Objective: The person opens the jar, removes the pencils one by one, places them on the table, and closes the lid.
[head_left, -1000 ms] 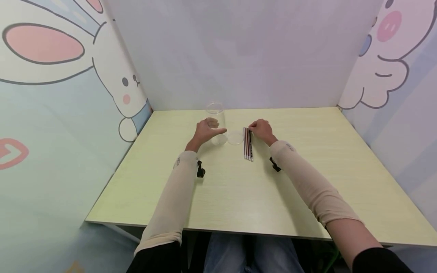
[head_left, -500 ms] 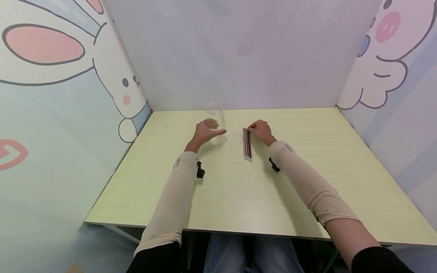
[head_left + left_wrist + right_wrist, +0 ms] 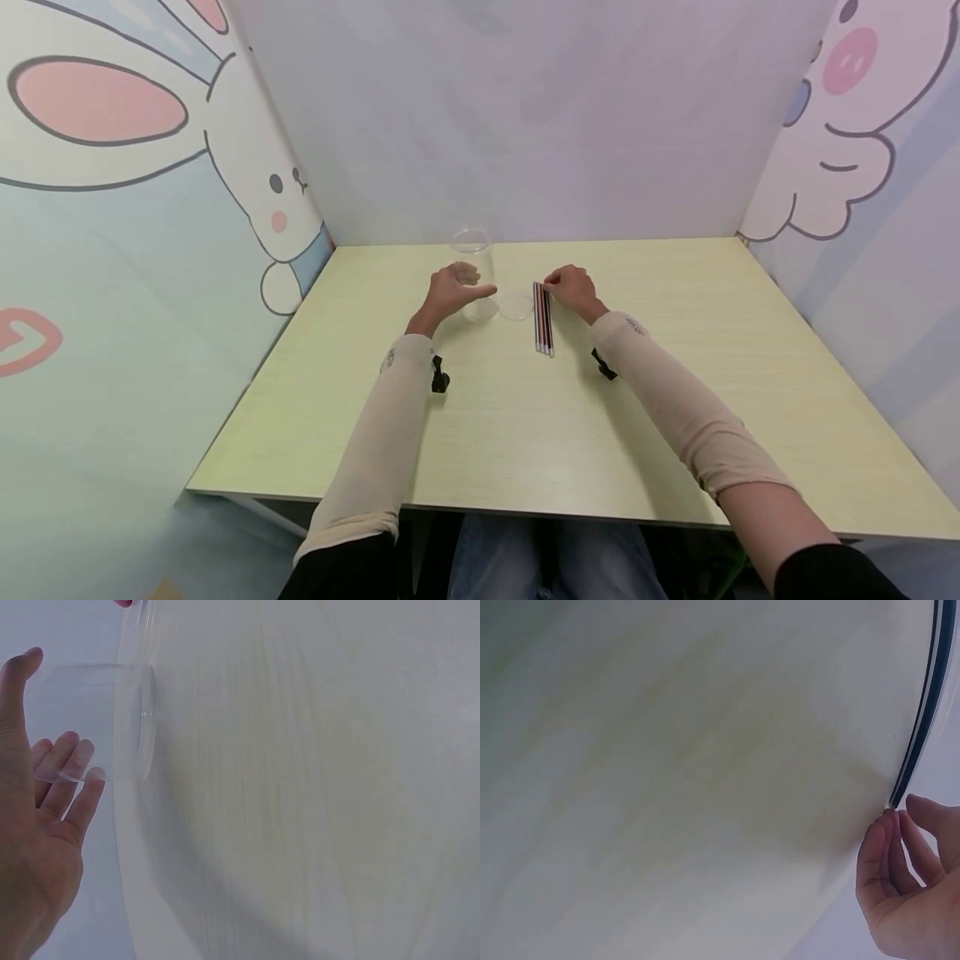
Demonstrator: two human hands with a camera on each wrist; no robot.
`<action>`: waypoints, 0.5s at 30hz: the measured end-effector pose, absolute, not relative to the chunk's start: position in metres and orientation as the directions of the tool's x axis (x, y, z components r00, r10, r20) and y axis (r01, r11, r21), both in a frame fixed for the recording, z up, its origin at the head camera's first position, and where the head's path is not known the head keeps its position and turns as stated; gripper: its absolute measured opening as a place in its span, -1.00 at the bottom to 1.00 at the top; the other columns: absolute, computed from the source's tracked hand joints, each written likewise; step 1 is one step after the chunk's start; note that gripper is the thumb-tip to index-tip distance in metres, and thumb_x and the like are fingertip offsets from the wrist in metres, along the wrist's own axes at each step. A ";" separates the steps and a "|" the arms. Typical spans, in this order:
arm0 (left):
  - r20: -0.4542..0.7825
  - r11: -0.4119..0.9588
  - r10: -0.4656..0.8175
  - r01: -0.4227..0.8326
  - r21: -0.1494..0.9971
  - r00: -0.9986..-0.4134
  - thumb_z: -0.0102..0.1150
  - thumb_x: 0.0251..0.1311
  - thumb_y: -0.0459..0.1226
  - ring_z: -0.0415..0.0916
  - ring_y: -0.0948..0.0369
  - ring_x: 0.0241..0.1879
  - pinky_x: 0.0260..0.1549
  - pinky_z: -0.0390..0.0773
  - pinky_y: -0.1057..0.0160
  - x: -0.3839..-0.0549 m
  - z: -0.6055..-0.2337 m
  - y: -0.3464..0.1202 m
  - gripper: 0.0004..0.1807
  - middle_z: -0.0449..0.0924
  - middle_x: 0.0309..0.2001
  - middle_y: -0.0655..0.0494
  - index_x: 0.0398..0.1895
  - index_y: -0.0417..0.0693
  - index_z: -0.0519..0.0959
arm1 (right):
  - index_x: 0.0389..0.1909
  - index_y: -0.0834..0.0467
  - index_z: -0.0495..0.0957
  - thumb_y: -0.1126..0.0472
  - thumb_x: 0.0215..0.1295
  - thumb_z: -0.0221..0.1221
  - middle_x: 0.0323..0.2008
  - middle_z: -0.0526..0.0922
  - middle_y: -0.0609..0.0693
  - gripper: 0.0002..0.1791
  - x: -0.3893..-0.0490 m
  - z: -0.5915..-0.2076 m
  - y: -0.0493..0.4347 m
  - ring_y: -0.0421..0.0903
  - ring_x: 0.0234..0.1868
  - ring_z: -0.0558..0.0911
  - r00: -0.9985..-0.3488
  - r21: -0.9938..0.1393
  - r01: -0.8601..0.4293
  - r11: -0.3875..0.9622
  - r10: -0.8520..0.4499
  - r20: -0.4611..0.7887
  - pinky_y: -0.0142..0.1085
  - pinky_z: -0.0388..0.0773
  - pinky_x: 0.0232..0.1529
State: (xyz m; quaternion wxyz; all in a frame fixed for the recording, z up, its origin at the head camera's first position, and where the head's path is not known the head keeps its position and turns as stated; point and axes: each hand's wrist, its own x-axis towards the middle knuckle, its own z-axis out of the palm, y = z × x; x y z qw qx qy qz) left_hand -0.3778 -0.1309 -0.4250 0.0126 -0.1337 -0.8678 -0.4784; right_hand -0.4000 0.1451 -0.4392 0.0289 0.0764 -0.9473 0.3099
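Observation:
In the head view my left hand (image 3: 451,287) is spread around a clear cylindrical jar (image 3: 486,262) standing upright on the table. The left wrist view shows the jar (image 3: 82,697) with the fingers (image 3: 84,806) loosely bent behind its wall and the thumb stretched out on the other side. Several slim striped pencils (image 3: 543,325) lie side by side to the right. At their far end is my right hand (image 3: 573,285), its fingertips drawn together. In the right wrist view these fingertips meet the tip of the outermost pencil (image 3: 922,712), the thumb close beside it.
A clear round lid (image 3: 516,306) lies flat between the jar and the pencils. The pale wooden table (image 3: 480,417) reaches back to a plain wall (image 3: 540,125), with cartoon-printed walls (image 3: 112,275) at both sides. The person's legs (image 3: 555,558) are below the front edge.

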 end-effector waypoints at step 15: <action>0.151 0.513 0.204 0.237 0.825 -0.967 0.40 -0.24 0.31 0.54 0.18 0.05 0.05 0.49 0.04 -0.381 -0.427 -0.130 -0.02 0.58 0.09 -0.06 0.19 -0.14 0.45 | 0.08 0.25 0.57 0.12 0.33 0.21 0.05 0.61 0.14 -0.61 -0.398 -0.437 0.125 0.11 0.08 0.56 -0.885 -0.545 -0.465 0.698 -0.358 0.297 -0.02 0.48 0.07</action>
